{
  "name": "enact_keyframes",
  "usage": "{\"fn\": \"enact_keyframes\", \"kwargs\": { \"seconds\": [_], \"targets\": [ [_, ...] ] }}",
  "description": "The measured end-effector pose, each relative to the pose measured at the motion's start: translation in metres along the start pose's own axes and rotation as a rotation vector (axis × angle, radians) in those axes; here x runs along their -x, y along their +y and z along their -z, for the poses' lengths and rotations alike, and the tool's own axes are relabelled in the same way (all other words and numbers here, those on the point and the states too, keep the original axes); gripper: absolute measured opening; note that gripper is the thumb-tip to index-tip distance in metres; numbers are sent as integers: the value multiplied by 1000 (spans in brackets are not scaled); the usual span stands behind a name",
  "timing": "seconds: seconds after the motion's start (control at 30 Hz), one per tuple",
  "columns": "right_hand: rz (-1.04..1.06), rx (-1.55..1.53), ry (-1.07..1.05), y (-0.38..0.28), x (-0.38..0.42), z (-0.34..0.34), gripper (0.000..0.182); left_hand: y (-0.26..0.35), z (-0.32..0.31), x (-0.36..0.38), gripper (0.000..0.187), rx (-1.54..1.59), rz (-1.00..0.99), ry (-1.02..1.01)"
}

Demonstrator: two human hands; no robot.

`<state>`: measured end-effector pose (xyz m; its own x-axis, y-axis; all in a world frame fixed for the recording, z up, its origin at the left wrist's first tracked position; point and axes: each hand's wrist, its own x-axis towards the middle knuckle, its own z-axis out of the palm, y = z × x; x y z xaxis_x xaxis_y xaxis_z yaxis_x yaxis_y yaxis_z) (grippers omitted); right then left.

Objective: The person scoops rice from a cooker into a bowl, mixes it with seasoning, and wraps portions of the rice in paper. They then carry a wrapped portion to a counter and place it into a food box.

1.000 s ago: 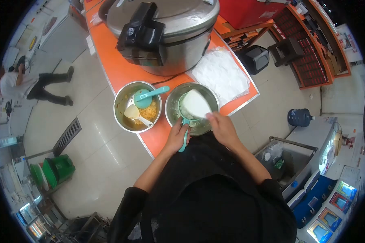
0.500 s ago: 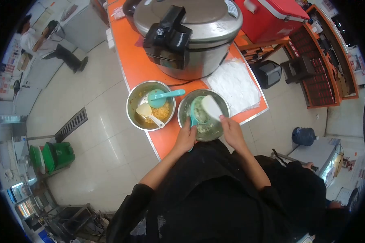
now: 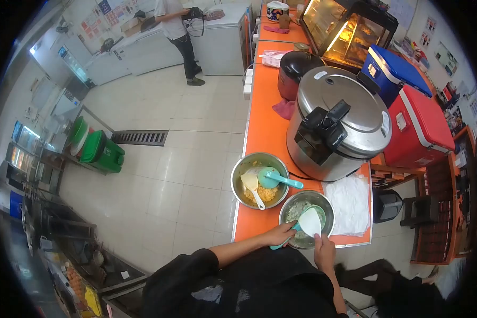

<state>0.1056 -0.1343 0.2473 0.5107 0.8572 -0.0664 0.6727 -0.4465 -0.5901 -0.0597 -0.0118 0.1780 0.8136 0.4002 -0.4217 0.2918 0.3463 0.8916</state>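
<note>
My left hand (image 3: pixel 281 233) is closed around the handle of a teal ladle (image 3: pixel 297 227), whose round head lies in a steel bowl (image 3: pixel 328 200). Gripped in my right hand (image 3: pixel 324 251) is a white rice paddle (image 3: pixel 309 221), its blade over the ladle's head and partly hiding it. Pale, greenish-white rice (image 3: pixel 297 208) clings to the inside of this bowl. Just to its left, a second steel bowl (image 3: pixel 236 185) contains yellow-orange food (image 3: pixel 267 194), another teal ladle (image 3: pixel 281 180) and a cream rice paddle (image 3: pixel 252 185).
A large steel rice cooker (image 3: pixel 323 159) stands behind the bowls on the orange counter (image 3: pixel 254 222). White plastic sheets (image 3: pixel 349 204) lie at the right corner. Beyond are red (image 3: pixel 416 130) and blue (image 3: pixel 392 74) coolers. One person (image 3: pixel 177 32) stands far back; another (image 3: pixel 403 289) is at lower right.
My view has swung, so the counter and bowls appear further right and lower, and more of the far counter shows. Both hands still hold the ladle and paddle over the same bowl.
</note>
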Motion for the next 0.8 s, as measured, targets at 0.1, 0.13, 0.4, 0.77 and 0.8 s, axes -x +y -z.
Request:
{"fn": "enact_keyframes", "kwargs": {
  "seconds": [0.1,0.13,0.4,0.77,0.8],
  "targets": [
    [-6,43,-54,6,1,-6,34,-1,6,14,54,7,-54,-75],
    [-20,61,-51,6,3,-12,35,-1,7,18,54,-35,-51,-45],
    [-193,-311,85,-5,-9,0,42,-7,4,17,21,-3,18,137],
    [-334,-261,-18,-9,1,-43,58,-10,0,12,51,-83,-117,143],
    [-380,-362,-25,-1,-6,-39,59,-11,1,10,47,-48,-116,157]
  ]
}}
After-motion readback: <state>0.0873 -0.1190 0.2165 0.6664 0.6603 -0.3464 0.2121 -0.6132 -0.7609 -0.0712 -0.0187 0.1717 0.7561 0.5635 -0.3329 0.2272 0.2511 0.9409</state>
